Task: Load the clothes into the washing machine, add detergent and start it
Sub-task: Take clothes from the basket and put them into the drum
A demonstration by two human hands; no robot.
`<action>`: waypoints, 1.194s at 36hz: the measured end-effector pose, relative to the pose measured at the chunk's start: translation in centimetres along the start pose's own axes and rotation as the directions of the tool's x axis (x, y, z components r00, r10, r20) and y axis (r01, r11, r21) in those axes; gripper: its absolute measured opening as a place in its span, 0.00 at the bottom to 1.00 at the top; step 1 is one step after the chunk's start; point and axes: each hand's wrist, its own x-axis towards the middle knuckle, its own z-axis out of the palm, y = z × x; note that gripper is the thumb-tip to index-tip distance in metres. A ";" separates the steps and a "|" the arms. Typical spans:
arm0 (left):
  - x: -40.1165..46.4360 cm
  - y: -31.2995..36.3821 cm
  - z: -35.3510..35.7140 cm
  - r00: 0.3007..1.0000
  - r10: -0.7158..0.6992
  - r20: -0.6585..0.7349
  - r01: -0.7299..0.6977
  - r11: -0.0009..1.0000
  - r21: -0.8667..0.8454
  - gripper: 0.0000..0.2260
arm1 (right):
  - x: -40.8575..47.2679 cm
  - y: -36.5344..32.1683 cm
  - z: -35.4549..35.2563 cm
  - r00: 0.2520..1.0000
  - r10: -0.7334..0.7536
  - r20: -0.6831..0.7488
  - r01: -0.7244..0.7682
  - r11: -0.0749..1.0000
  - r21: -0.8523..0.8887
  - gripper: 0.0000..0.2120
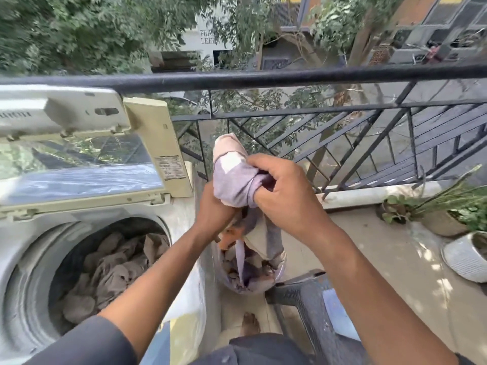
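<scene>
Head view: left hand [213,206] and right hand [284,193] both clutch a lilac garment [234,183] above the laundry basket [279,275].

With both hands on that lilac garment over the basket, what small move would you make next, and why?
Probably swing the lilac garment, gripped by the left hand and right hand, leftward over the open drum: the lid is up and clothes already lie inside.
</scene>
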 end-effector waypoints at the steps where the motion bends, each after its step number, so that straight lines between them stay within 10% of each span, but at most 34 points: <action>1: 0.1 0.3 -0.4 1.000 -0.002 -0.026 0.001 0.999 -0.033 0.04 | 0.0 0.2 -0.3 1.000 -0.009 -0.001 0.009 1.000 0.029 0.17; 9: 0.0 2.9 -3.8 0.993 -0.105 -0.060 0.078 0.935 -0.346 0.22 | -2.4 10.3 0.4 0.948 0.315 0.049 -0.300 0.934 -0.196 0.37; 14: -0.6 5.5 -4.5 0.998 -0.057 -0.020 0.045 0.927 -0.371 0.27 | -4.9 21.3 6.3 0.646 0.684 0.339 -0.508 0.716 -0.479 0.52; 18: -0.7 6.5 -4.9 0.999 -0.034 -0.013 0.026 0.918 -0.396 0.20 | -6.0 21.0 9.5 0.605 0.708 0.364 -0.580 0.705 -0.408 0.37; 22: -0.7 6.0 -5.7 1.000 -0.003 0.009 0.005 0.956 -0.293 0.23 | -6.5 20.7 10.6 0.677 0.713 0.180 -0.631 0.689 -0.357 0.10; 30: -0.3 1.3 -6.3 0.995 -0.071 -0.075 0.061 0.989 -0.134 0.21 | -4.5 20.3 5.3 0.686 0.722 -0.096 -0.715 0.692 0.097 0.19; 43: -0.8 -0.4 -4.8 0.997 -0.072 -0.026 0.073 0.997 0.018 0.21 | -1.6 5.7 -2.2 0.918 0.388 -0.079 -0.281 0.781 0.558 0.19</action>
